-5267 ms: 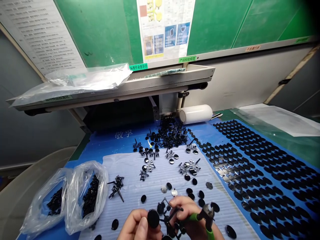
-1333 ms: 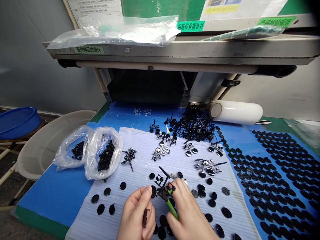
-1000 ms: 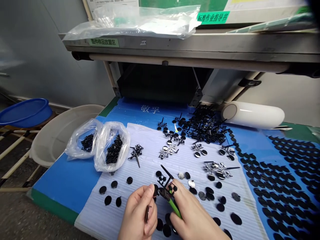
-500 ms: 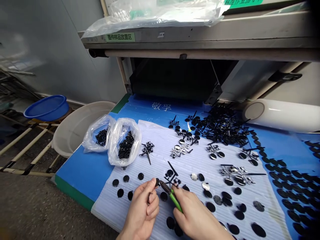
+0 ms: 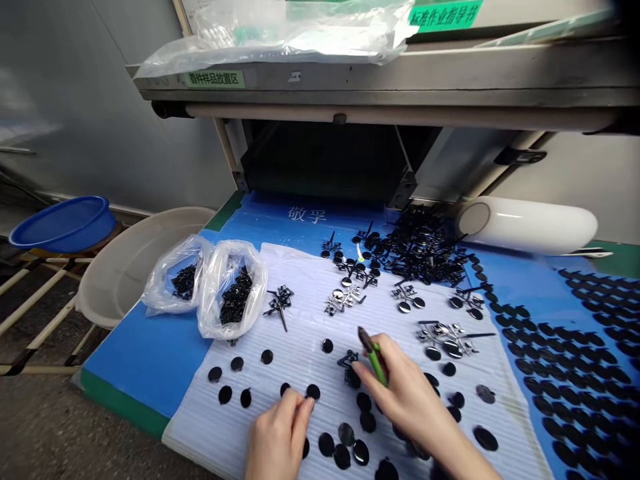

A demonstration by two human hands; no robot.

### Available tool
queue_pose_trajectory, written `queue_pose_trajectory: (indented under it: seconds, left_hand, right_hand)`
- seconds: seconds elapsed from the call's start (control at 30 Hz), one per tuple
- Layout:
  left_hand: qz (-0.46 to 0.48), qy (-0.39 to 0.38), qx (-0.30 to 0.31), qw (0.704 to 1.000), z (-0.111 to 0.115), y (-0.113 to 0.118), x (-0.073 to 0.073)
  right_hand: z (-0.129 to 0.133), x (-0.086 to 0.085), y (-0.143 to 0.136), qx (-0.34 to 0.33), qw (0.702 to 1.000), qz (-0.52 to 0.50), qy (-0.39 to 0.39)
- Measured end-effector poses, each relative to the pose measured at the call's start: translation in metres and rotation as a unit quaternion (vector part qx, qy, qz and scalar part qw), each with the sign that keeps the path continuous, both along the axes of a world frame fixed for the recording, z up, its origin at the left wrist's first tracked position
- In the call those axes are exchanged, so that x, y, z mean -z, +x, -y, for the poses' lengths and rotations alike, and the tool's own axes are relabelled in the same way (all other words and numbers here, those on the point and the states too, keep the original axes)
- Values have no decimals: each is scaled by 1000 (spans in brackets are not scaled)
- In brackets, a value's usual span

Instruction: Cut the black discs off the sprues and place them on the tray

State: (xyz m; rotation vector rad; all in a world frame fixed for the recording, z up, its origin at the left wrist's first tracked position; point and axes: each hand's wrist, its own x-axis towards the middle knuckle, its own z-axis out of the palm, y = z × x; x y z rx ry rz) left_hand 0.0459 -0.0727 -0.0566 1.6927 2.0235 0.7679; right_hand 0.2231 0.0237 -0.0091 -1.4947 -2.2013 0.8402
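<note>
My left hand (image 5: 280, 433) is closed in a pinch low over the white cloth. Its thumb and fingertip meet at the edge of a small black disc (image 5: 313, 391). In my right hand (image 5: 400, 383) are green-handled cutting pliers (image 5: 373, 355), their dark jaws pointing up and left, off any part. Below the pliers, my right fingertips reach a black plastic sprue (image 5: 349, 363) with small parts on it; whether they grip it I cannot tell. Loose black discs (image 5: 342, 456) lie around both hands.
Two clear bags of small black parts (image 5: 235, 300) stand at the left. A dark heap of sprues (image 5: 425, 247) lies at the back, before a white roll (image 5: 530, 223). Rows of black discs (image 5: 555, 373) cover the right side. A metal shelf (image 5: 350, 83) overhangs the table.
My left hand has come down with the disc from the plier jaws to the cloth. My right hand has moved right and up with the pliers, away from the left. The view has shifted right.
</note>
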Motion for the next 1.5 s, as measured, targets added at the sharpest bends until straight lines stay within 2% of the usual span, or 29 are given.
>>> queue_pose_trajectory:
  seconds: [0.13, 0.23, 0.37, 0.47, 0.57, 0.63, 0.73, 0.77, 0.83, 0.9, 0.93, 1.03, 1.13, 1.2, 1.27, 1.33, 1.4, 1.43, 1.5]
  left_hand:
    - [-95, 50, 37, 993, 7, 9, 10]
    - [-152, 77, 41, 985, 11, 11, 10]
    - [-184, 100, 41, 977, 14, 9, 2]
    - [-110, 116, 24, 987, 11, 10, -9]
    - [96, 108, -11, 990, 0, 22, -23]
    - [259, 74, -49, 962, -10, 35, -32]
    - [468, 14, -115, 876, -26, 50, -44]
    - [511, 8, -128, 850, -30, 52, -47]
    - [558, 22, -129, 819, -36, 50, -54]
    - [591, 21, -114, 798, -40, 43, -61]
    - [609, -3, -104, 786, -42, 38, -64]
    - [654, -134, -57, 743, -50, 26, -73]
    - [667, -226, 35, 709, -58, 20, -79]
    - [660, -264, 116, 694, -61, 19, -82]
    - [630, -301, 176, 694, -61, 20, -83]
    - [586, -324, 187, 718, -59, 23, -84]
    - [561, -320, 161, 747, -58, 26, -86]
    - [562, -305, 140, 756, -57, 28, -88]
    - [587, -266, 83, 760, -57, 32, -92]
  right_hand:
    - [-3, 8, -13, -19, 999, -29, 34]
    - [-4, 15, -20, -12, 998, -40, 40]
    - [-7, 5, -15, -2, 998, -58, 32]
    - [-8, -15, -9, 22, 994, -105, -6]
    - [-6, -34, -10, 71, 979, -184, -56]
    - [-4, -41, -14, 90, 973, -208, -49]
    - [1, -43, -17, 77, 976, -205, 1]
    - [2, -43, -17, 71, 977, -202, 17]
    - [4, -45, -13, 68, 977, -199, 46]
    - [5, -48, -7, 56, 977, -198, 60]
    - [5, -50, -4, 41, 978, -198, 61]
    - [4, -58, 4, -45, 978, -197, 55]
    - [2, -63, 9, -143, 968, -199, 59]
    - [0, -64, 10, -179, 961, -201, 61]
    - [-2, -66, 10, -195, 958, -202, 57]
    - [-1, -68, 10, -208, 956, -204, 40]
    - [1, -69, 11, -194, 956, -218, 15]
    - [2, -68, 12, -165, 959, -230, 2]
    - [8, -62, 16, -65, 963, -261, -29]
